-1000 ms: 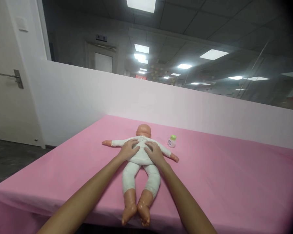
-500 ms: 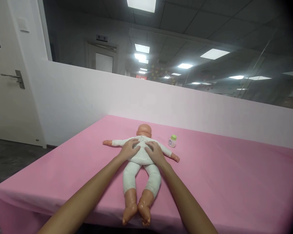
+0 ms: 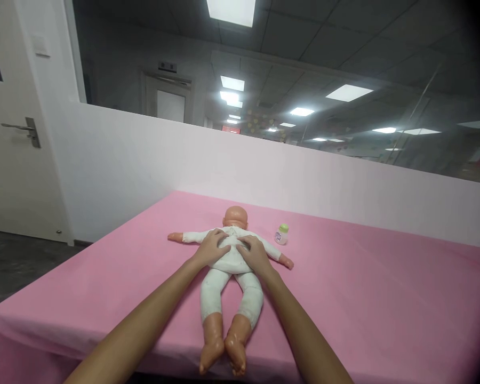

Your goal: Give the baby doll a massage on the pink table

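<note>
left hand [image 3: 213, 248] and right hand [image 3: 256, 252] both spread, thumbs apart from fingers, resting on upper body of doll [image 3: 232, 263]. nothing pinched. doll looks face down on pink cloth [image 3: 360, 298], arms out, feet at near edge. small green-capped bottle [image 3: 281, 235] just beyond its right-side arm.

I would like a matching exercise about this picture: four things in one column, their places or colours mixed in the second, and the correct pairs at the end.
Things
1. left hand
2. right hand
3. bottle
4. tablecloth

Places or colours
A. pink, spread under the doll
B. on the doll's torso, nearer the bottle
C. has a green cap
D. on the doll's torso, farther from the bottle

Right pairs: 1-D, 2-B, 3-C, 4-A
</note>
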{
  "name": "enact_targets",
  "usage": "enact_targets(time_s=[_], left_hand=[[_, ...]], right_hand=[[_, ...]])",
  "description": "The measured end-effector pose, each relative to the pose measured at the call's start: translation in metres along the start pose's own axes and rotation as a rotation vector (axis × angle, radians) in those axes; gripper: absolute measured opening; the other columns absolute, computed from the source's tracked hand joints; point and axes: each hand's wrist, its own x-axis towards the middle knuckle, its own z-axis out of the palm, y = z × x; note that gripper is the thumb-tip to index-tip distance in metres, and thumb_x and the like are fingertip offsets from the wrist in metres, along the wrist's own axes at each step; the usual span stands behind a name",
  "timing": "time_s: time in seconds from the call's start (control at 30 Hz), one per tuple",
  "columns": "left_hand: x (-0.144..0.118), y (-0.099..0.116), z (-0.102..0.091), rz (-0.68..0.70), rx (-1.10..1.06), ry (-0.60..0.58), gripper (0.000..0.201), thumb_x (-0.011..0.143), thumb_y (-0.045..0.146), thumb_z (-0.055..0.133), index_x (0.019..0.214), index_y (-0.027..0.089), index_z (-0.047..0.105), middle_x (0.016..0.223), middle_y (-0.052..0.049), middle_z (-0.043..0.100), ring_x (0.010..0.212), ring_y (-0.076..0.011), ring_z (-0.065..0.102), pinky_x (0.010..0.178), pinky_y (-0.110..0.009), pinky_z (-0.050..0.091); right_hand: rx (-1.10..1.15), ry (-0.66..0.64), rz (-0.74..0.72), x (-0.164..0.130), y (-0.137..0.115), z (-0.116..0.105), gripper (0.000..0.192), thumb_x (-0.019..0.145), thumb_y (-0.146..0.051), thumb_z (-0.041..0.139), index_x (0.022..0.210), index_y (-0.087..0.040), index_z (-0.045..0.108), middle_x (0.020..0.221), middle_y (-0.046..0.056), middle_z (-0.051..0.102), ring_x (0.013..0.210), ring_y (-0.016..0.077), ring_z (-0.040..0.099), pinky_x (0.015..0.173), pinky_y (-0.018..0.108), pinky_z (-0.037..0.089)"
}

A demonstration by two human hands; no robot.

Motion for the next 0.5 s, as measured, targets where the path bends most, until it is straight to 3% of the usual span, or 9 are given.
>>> enact_targets(time_s=[0.13, 0.37, 0.5], left_hand=[[0.0009, 0.001, 0.0008, 0.015, 0.011, 0.021, 0.036, 0.086, 0.037, 0.066, 0.119, 0.022, 0.07, 0.12, -0.009, 0.063, 0.121, -0.0299, 0.059, 0.111, -0.05, 0.046], [-0.0019, 0.0005, 0.0006, -0.017, -0.037, -0.071, 0.054, 0.092, 0.042, 0.06, 0.143, 0.024, 0.057, 0.156, -0.01, 0.046, 0.144, -0.0321, 0.042, 0.124, -0.053, 0.029], [-0.002, 0.0033, -0.0007, 0.014, -0.001, -0.034, 0.046, 0.091, 0.042, 0.061, 0.133, 0.023, 0.066, 0.138, -0.011, 0.06, 0.133, -0.0313, 0.052, 0.118, -0.052, 0.037]], right_hand=[[-0.021, 0.053, -0.026, 0.0011, 0.0017, 0.0023, 0.023, 0.085, -0.026, 0.06, 0.104, -0.022, 0.073, 0.109, 0.006, 0.073, 0.107, 0.0266, 0.066, 0.1, 0.046, 0.05], [0.03, 0.039, -0.023, 0.0007, 0.0037, 0.0058, 0.043, 0.086, -0.026, 0.06, 0.129, -0.024, 0.066, 0.133, 0.008, 0.068, 0.126, 0.0266, 0.06, 0.113, 0.048, 0.042], [0.029, 0.022, -0.003, 0.001, 0.0015, 0.0053, 0.037, 0.086, -0.025, 0.058, 0.121, -0.023, 0.071, 0.126, 0.008, 0.071, 0.123, 0.0277, 0.062, 0.112, 0.049, 0.043]])
